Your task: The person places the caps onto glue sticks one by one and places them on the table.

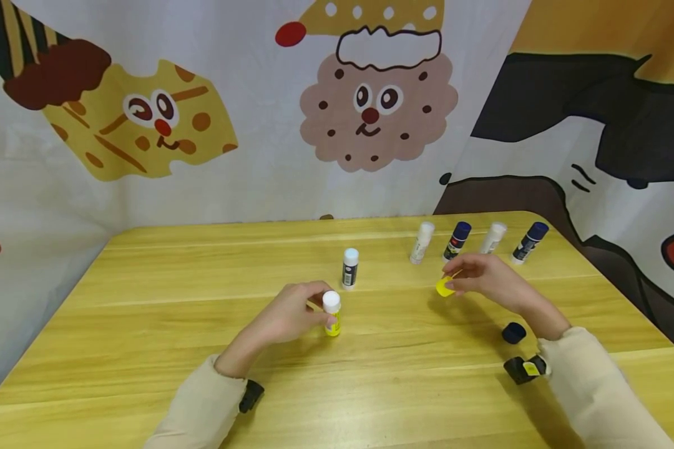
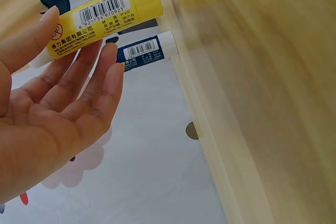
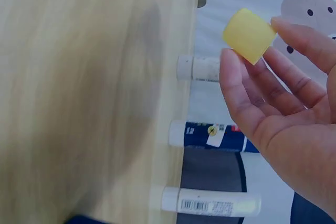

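My left hand (image 1: 294,313) holds a yellow glue stick (image 1: 332,321) upright between thumb and fingers, its white end up. In the left wrist view a barcode label on the yellow glue stick (image 2: 105,17) faces the camera. A little behind it stands a navy glue stick (image 1: 350,270) with white ends. Off to the right, my right hand (image 1: 485,280) pinches a small yellow cap (image 1: 445,287) above the table. The right wrist view shows the yellow cap (image 3: 249,35) between thumb and fingertips, the other fingers loosely bent below it.
Behind my right hand stand a white glue stick (image 1: 422,243), a navy one (image 1: 457,242), another white one (image 1: 493,237) and another navy one (image 1: 530,243). A dark blue cap (image 1: 513,333) lies near my right wrist. A printed curtain (image 1: 258,193) hangs beyond the wooden table (image 1: 202,268).
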The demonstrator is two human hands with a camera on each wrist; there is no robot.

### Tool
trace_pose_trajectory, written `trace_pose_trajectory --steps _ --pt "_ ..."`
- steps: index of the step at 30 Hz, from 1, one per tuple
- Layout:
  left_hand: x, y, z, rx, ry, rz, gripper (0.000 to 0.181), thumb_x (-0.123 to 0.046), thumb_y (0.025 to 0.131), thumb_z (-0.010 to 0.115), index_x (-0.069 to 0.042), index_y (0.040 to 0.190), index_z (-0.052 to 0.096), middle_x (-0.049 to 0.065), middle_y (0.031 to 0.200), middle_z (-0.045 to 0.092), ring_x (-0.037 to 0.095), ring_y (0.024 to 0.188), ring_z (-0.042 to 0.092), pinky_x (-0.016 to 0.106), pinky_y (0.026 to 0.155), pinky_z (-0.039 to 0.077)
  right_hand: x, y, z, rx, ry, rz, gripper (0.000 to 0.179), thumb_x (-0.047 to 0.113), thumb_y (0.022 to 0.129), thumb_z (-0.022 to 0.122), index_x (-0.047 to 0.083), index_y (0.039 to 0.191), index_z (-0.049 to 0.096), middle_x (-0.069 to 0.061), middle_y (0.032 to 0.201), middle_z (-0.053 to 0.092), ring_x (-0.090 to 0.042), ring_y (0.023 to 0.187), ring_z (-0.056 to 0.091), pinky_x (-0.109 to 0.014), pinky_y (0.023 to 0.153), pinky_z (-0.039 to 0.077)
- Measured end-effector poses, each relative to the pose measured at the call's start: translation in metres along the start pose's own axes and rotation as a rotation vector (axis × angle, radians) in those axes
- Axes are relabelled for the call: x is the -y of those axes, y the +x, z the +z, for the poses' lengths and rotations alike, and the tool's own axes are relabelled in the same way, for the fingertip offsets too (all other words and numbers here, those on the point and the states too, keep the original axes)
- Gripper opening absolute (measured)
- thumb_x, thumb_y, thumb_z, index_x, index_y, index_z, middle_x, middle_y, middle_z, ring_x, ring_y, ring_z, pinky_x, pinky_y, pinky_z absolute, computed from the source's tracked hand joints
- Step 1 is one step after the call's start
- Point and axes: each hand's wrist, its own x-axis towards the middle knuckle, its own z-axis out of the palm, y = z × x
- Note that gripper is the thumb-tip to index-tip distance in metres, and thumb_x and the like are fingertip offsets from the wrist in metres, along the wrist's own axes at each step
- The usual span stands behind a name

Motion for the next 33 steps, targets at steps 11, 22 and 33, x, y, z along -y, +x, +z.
trace_pose_trajectory --steps 11,22,33 --pt "0.0 0.001 -0.001 -0.014 -0.001 0.023 0.021 -0.008 0.08 0.07 -0.004 0.098 0.061 0.001 0.09 0.061 0.021 0.09 0.058 0.029 0.075 0.049 0.015 0.01 0.01 0.012 -0.007 -0.027 0.026 0.011 0.084 0.067 -0.005 0.103 0.059 -0.016 0.097 0.06 -0.027 0.079 0.061 -0.039 0.07 0.052" --pt "-0.003 0.003 0.0 -0.021 0.004 0.023 0.022 -0.007 0.079 0.071 -0.004 0.098 0.061 0.001 0.09 0.062 0.02 0.09 0.058 0.029 0.075 0.049 0.027 0.018 0.023 0.05 0.052 -0.122 0.022 0.003 0.081 0.068 -0.007 0.099 0.059 -0.017 0.095 0.061 -0.016 0.082 0.06 -0.027 0.069 0.051" --pt "-0.007 0.002 0.0 -0.029 -0.017 0.023 0.022 -0.007 0.08 0.07 -0.004 0.099 0.061 0.002 0.091 0.061 0.017 0.087 0.057 0.027 0.075 0.05 0.033 0.027 0.035 0.096 0.056 -0.222 0.017 0.001 0.081 0.067 -0.003 0.097 0.061 -0.015 0.093 0.061 -0.019 0.082 0.061 -0.029 0.068 0.052"
